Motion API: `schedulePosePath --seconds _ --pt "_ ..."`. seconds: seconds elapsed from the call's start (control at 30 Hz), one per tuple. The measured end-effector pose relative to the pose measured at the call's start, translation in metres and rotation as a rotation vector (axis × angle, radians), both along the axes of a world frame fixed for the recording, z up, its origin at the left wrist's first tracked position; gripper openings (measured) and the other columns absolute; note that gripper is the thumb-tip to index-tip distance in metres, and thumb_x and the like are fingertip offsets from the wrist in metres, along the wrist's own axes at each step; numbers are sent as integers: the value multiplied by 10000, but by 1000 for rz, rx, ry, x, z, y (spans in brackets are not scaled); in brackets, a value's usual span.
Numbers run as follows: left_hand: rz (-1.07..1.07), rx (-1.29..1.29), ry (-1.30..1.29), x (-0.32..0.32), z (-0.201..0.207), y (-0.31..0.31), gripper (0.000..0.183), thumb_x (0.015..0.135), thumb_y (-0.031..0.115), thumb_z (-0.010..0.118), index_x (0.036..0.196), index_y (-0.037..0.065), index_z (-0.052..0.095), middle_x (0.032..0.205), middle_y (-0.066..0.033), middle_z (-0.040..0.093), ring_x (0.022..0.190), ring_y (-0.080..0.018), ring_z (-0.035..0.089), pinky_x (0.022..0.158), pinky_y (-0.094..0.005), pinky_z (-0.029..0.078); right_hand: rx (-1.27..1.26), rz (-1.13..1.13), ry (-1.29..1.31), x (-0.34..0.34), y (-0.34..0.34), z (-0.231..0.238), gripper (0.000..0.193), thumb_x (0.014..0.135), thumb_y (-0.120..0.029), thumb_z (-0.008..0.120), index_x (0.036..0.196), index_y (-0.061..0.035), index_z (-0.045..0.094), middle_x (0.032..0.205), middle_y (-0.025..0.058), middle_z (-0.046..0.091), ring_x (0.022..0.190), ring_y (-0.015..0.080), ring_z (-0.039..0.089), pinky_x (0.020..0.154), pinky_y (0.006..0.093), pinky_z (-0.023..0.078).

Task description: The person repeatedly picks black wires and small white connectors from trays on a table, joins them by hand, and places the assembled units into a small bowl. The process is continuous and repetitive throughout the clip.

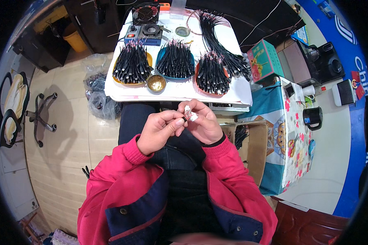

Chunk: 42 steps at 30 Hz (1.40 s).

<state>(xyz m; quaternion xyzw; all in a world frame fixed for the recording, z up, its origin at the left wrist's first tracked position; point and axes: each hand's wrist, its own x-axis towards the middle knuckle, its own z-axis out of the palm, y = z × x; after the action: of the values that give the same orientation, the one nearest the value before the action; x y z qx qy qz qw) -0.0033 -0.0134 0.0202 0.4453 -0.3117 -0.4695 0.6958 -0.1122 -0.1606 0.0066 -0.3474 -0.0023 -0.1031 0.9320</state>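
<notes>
My left hand (160,127) pinches the end of a thin black cable (185,119) between thumb and forefinger, above my lap. Closed in against it, my right hand (204,125) grips the cable's fine reddish wire ends. White wrapping (193,116) covers the tips of the right thumb and forefinger. Just beyond my hands, on a white table (176,93), stand a yellow tray (131,83), a blue tray (158,69) and a red tray (197,83). Each is heaped with black cables with plugs facing me and reddish wires at the far end.
A small round tin (156,83) holds something amber. Behind the trays are a blue heating unit (145,36), a fan (145,14) and a long cable bundle (216,38). An open carton (257,153) stands by my right knee, beside a cloth-covered table (270,179). A chair (12,110) stands left.
</notes>
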Motion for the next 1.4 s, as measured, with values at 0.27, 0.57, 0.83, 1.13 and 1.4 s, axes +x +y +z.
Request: schedulePosePath --seconds 0.27,0.57,0.83,1.13,1.4 --pt "-87 -14 -29 6 2 1 164 988 94 542 1008 -42 631 760 -27 592 646 -50 516 535 -177 406 -283 -53 -9 1 -7 10 165 892 -100 678 1015 -28 593 1060 66 562 944 123 553 834 254 463" --pt "-10 14 -50 -1 -1 2 189 996 134 540 996 -26 640 721 2 571 639 -29 477 550 -176 362 211 30 9 1 13 -2 131 916 -88 613 1027 -52 553 1050 75 551 895 122 555 804 262 488" --pt "-74 16 -79 2 -6 2 177 992 111 540 1021 -33 639 755 -23 599 644 -54 532 550 -184 446 35 -27 122 -3 9 0 220 940 -136 597 1129 -47 528 1103 65 554 910 108 559 781 231 482" --pt "-87 19 -158 5 0 4 178 967 85 563 1046 -45 657 741 -27 615 671 -58 547 589 -202 446 24 -1 57 -3 7 -8 255 931 -111 601 1163 -45 519 1124 60 548 910 87 549 783 215 474" --pt "77 102 -248 8 -9 2 158 947 78 591 967 -43 690 713 -36 646 653 -64 559 588 -221 451 82 -151 104 7 30 -21 335 949 -181 592 1231 -66 451 1182 116 529 821 151 589 701 269 510"
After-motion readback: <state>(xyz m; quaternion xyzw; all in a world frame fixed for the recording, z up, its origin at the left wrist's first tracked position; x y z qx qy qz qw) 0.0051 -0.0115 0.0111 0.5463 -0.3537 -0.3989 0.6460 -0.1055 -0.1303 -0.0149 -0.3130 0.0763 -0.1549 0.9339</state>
